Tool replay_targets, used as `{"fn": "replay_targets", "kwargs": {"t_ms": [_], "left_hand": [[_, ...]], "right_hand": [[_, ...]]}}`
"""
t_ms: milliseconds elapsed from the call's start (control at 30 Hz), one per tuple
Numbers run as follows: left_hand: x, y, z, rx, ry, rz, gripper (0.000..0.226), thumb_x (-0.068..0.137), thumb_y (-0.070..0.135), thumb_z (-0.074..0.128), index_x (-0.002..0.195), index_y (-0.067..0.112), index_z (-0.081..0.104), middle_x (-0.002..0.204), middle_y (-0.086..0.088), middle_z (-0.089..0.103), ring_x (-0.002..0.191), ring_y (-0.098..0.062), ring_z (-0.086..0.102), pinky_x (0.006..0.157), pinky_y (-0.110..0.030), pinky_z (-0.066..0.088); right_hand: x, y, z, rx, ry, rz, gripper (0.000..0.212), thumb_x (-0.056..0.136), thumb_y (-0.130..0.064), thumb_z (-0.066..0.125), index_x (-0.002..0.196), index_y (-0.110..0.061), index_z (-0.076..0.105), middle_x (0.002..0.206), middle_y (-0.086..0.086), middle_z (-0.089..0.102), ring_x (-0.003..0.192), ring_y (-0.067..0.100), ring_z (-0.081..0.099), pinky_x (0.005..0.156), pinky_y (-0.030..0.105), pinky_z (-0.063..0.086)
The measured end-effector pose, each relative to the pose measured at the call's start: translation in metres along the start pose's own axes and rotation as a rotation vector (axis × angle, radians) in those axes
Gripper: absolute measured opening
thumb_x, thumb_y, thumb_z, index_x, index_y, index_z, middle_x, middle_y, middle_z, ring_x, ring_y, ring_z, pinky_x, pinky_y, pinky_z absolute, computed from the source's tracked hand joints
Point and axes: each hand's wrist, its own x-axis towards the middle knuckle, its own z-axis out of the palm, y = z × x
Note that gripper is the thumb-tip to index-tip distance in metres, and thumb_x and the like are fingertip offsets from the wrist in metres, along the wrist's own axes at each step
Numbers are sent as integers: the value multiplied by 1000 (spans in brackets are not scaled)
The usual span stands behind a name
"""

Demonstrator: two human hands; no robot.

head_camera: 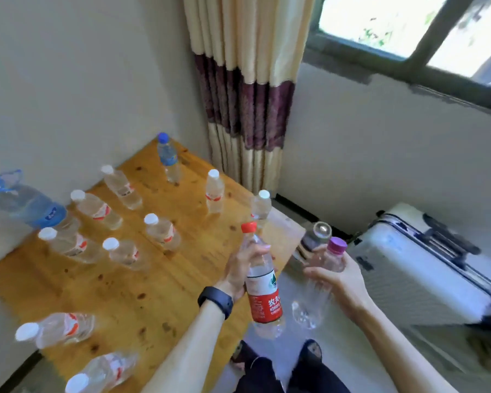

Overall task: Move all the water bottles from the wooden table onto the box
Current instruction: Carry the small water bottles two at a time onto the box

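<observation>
We hold the red-capped bottle [262,287] in our left hand [243,270], at the right edge of the wooden table [159,279] and lifted from it. This bottle is of clear plastic with a red label that carries white characters, and it has water inside. The fingers of the left hand are curled around its upper part, under the neck, and a dark wristband [216,300] sits on that wrist.

Our right hand [338,276] is just to the right of the table, over the floor. Its fingers are wrapped around a purple-capped bottle [321,276], which is clear and has no label that we can see. Behind this hand there is a dark bottle [313,236]; we cannot tell what it stands on.

On the table many white-capped bottles [160,231] with red-and-white labels are spread apart. A blue-capped bottle [168,157] stands at its far corner and a large blue-capped jug [26,202] at its left edge. To the right of the table lies a white suitcase [414,268], and behind the table hangs a striped curtain [247,95].
</observation>
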Motion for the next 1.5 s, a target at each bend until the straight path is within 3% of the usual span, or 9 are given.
{"fn": "replay_targets", "kwargs": {"t_ms": [167,367,500,600,833,900,1067,1400,1500], "left_hand": [[4,-23,93,286,-237,-69,37,63,21,78,92,6,62,85,-18,66,70,-30,65,61,-32,57],[-11,-73,213,598,-444,11,53,47,39,86,88,11,65,78,0,69,72,-14,62,69,-23,50],[-47,-128,297,666,-534,-4,51,53,37,90,90,10,67,86,-12,69,79,-27,64,78,-41,51],[-86,-180,367,747,-625,44,41,61,33,90,90,15,68,81,-4,71,77,-22,66,77,-40,54],[-190,-304,546,971,-1009,75,32,72,18,86,94,10,64,80,-2,68,74,-15,65,72,-32,55],[-220,-337,597,995,-1112,106,28,77,9,83,97,7,63,79,0,66,71,-9,62,65,-21,53],[-297,-418,715,1020,-1344,137,25,79,8,82,94,8,62,76,3,65,65,-4,61,63,-17,51],[-459,-578,931,923,-1715,31,32,76,19,84,97,6,63,78,0,67,70,-17,65,73,-38,56],[-522,-620,990,901,-1821,46,33,74,23,85,95,9,64,78,2,67,72,-16,64,75,-39,56]], "right_hand": [[-61,3,-93,136,324,-36,49,47,-13,91,91,-21,71,95,20,73,95,45,69,96,60,52],[-170,42,-194,282,633,-51,47,46,-18,89,89,-22,71,87,12,73,85,35,70,91,56,54],[-258,75,-255,405,815,-75,51,48,-30,93,89,-13,69,80,11,69,76,22,64,78,42,51],[-323,96,-304,418,917,-89,46,54,-34,93,88,-14,69,86,20,71,77,23,65,78,42,53],[-472,140,-436,330,1284,-77,36,53,-29,88,84,-27,69,73,-7,68,67,14,62,72,37,52],[-514,147,-470,312,1399,-93,36,54,-28,87,85,-26,69,73,-6,67,66,13,62,70,34,51],[-613,172,-544,286,1670,-101,37,55,-27,87,87,-25,68,76,-5,67,67,14,61,68,32,50],[-824,213,-678,287,2094,-49,34,64,-11,90,90,-20,69,80,0,67,69,11,61,70,29,49],[-893,216,-707,258,2230,-38,32,70,-5,87,92,-17,68,82,0,67,68,5,61,68,20,48]]}}
